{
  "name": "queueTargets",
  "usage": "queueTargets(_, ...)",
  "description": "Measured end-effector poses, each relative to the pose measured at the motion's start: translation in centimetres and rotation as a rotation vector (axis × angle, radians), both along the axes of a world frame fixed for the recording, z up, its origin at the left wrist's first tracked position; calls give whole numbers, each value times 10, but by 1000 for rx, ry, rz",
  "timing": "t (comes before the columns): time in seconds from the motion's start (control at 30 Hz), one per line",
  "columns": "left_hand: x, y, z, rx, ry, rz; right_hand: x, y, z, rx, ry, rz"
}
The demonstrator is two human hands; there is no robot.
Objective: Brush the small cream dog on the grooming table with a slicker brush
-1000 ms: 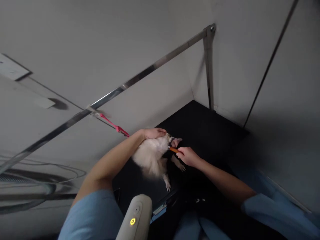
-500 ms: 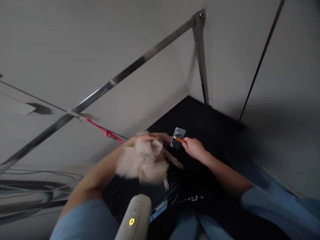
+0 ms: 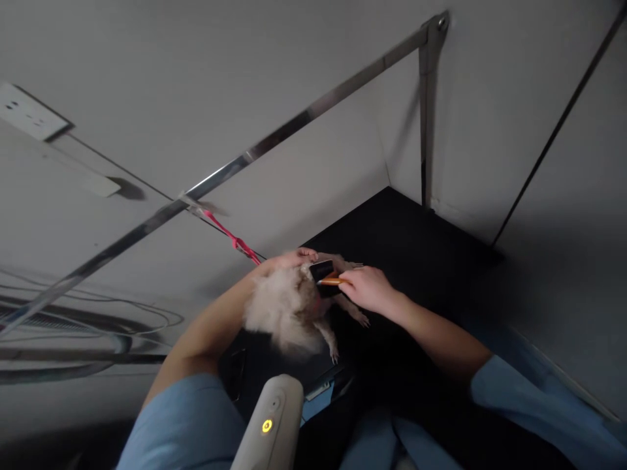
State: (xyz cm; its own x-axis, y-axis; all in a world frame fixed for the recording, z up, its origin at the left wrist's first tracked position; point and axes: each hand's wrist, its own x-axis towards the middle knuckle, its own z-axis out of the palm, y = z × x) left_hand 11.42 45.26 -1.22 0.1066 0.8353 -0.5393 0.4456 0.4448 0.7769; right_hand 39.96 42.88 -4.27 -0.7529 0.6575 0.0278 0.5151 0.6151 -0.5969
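Note:
A fluffy cream dog (image 3: 281, 310) is on the black tabletop (image 3: 372, 225), its thin, short-haired legs stretched toward the right. My left hand (image 3: 300, 256) lies across the far side of its body, fingers curled into the coat; the fur hides part of the grip. A slicker brush (image 3: 329, 282) with an orange handle is gripped in my right hand (image 3: 367, 288). Its flat head is tilted and set against the dog's fur, close beside my left fingers. The bristle side is turned away from view.
A metal bar (image 3: 279, 137) slants over the table, with a pink strap (image 3: 238, 243) running from it down toward the dog. A pale device with a yellow light (image 3: 269, 424) stands in the near foreground. Cables (image 3: 142, 313) hang at left, below a wall socket (image 3: 32, 111).
The brush has moved left from beside the dog onto its fur, and its head has tilted. My left fingers have curled more. The whole view has shifted, with the scene sliding right.

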Motion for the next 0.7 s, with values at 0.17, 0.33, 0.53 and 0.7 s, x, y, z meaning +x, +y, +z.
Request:
queueTargets(0.17,3,3,3,-54,-46,16,5,5,14,42,23,-18)
queueTargets(0.33,12,6,12,-79,-71,17,7,12,22,101,5,-82)
queueTargets(0.53,19,14,12,-102,-78,19,11,20,33,140,-63,7)
queueTargets(0.7,16,19,8,-23,-27,-123,16,28,41,171,-59,35)
